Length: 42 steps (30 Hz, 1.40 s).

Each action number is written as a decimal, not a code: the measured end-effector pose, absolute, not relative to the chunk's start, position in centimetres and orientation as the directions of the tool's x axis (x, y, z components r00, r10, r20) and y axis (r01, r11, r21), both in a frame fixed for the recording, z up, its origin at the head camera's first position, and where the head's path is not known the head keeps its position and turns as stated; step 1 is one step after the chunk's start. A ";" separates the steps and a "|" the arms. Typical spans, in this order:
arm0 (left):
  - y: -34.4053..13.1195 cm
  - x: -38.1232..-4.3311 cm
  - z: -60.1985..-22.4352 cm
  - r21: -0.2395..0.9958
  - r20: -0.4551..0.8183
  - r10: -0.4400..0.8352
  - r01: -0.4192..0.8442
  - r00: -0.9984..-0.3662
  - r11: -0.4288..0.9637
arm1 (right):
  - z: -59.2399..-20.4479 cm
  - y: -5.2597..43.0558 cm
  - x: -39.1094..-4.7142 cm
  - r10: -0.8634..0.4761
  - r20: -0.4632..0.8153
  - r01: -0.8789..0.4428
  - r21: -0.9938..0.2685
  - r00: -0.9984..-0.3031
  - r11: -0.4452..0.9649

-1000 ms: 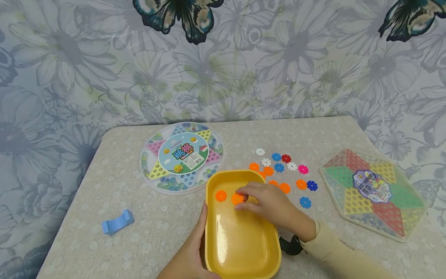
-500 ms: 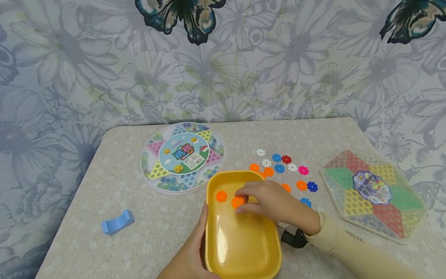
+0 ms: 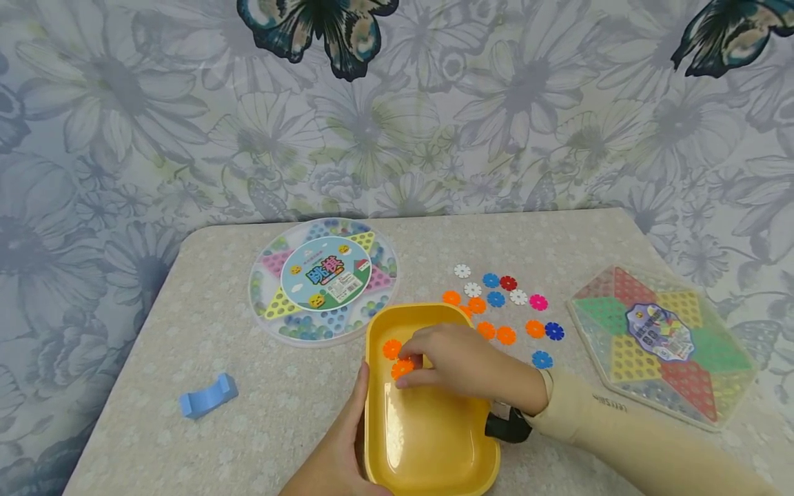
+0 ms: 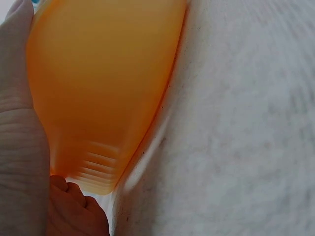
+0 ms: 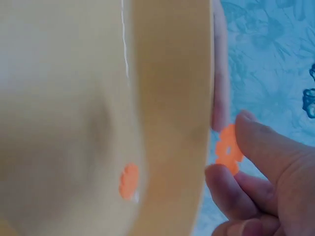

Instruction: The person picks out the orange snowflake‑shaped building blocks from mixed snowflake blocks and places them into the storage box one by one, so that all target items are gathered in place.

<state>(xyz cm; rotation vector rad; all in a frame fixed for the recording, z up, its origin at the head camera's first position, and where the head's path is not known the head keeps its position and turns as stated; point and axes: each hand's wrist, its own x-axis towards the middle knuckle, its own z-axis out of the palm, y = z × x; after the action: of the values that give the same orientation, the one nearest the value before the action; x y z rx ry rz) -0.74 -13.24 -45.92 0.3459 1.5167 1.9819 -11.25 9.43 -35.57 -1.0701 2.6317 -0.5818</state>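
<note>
A yellow tray point(image 3: 440, 441) stands at the front of the table, and my left hand point(image 3: 341, 441) grips its left side. In the left wrist view, the palm lies along the tray's outer wall with curled fingers point(image 4: 78, 209) at one end. Above the far part of the tray, my right hand point(image 3: 459, 362) pinches an orange flower-shaped disc point(image 5: 228, 147) between thumb and fingers. A second orange flower-shaped disc point(image 3: 391, 349) lies in the tray, just left of the held one.
Several loose flower-shaped discs point(image 3: 506, 335) lie right of the tray. Behind it is a round Chinese checkers set point(image 3: 327, 274); a hexagonal game box point(image 3: 662, 332) lies far right. A blue curved block point(image 3: 209, 396) sits left. A black object point(image 3: 509, 427) is under the right wrist.
My right hand has moved left over the tray with the orange disc, closer to the other disc. The left hand and the tray stay in place.
</note>
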 end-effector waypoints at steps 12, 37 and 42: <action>-13.4 -1.1 -46.2 0.965 -0.157 0.593 -0.250 -0.790 -0.079 | -39.0 7.5 -12.4 -0.651 -0.116 -0.476 -0.589 -0.750 0.653; -13.3 -1.1 -46.3 0.977 -0.187 0.534 -0.210 -0.825 0.018 | -42.4 7.0 -12.3 -0.673 -0.074 -0.585 -0.430 -0.736 0.687; -13.3 -1.0 -46.2 0.976 -0.171 0.550 -0.216 -0.818 -0.018 | -41.8 7.0 -12.2 -0.658 -0.113 -0.545 -0.466 -0.745 0.697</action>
<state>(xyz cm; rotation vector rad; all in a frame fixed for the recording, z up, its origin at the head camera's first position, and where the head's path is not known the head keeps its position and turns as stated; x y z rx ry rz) -1.00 -13.31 -46.24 0.3475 1.7368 1.8880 -12.20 6.96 -41.85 -0.9553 2.6374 -0.5966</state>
